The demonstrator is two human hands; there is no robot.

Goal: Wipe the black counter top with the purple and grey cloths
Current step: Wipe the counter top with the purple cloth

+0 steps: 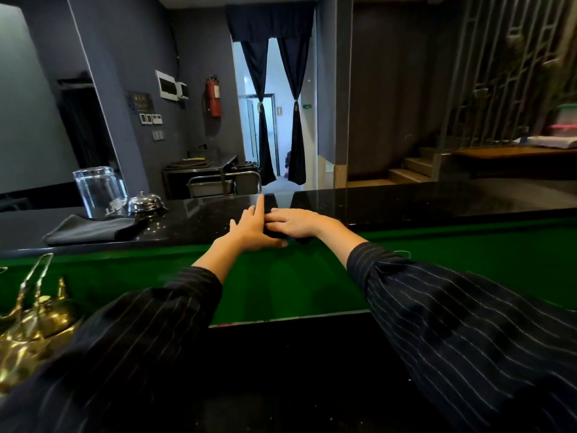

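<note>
At the counter's (406, 203) near edge both hands lay flat with straight fingers, gripping nothing: left hand (253, 229) beside, right hand (295, 221) pressing on a small dark cloth (272, 234), colour unclear. The grey cloth (90, 230) lay folded well left, no hand on it. Wiping looked unfinished, and the glossy black top beyond showed no streaks.

Polished, speckled stone on the black counter top (406, 204) around your right hand (296, 223), glossy enough to throw reflections. Left of your left hand (253, 228): a matt grey cloth (90, 229), a clear glass jar (98, 190), a shiny metal bell (144, 202). Below both hands, a matt green panel (281, 276).
</note>
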